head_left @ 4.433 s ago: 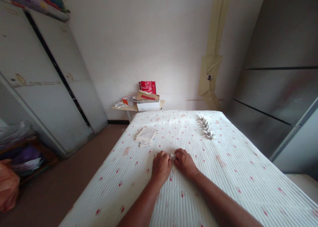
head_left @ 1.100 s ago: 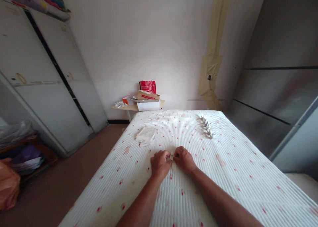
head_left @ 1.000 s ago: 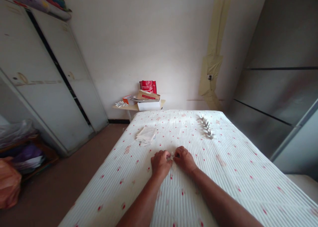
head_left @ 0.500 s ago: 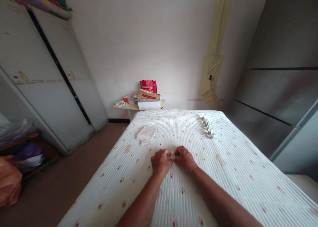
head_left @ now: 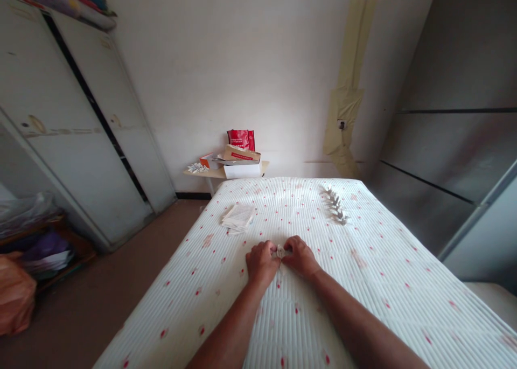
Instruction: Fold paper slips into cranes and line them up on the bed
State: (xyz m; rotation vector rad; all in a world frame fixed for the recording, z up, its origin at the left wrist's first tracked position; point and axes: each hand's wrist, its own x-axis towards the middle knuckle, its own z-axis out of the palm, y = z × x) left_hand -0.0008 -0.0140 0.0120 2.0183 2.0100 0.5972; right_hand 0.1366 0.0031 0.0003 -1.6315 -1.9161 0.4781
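A small folded paper piece is pinched between my two hands, low over the bed's quilted cover. My left hand grips its left side with curled fingers. On the other side, my right hand has its fingers closed on the right end. The fingers hide part of the paper. Beyond my left hand lies a stack of printed paper sheets. Several folded paper figures stand in a row farther off to the right.
Behind the bed, a small table bears a white box, a red bag and a white pile. Cabinets flank both sides. An orange bag lies at the far left.
Both hands stay in nearly the same place, with the fingers shifted slightly around the paper piece. A little more of the paper shows between them.
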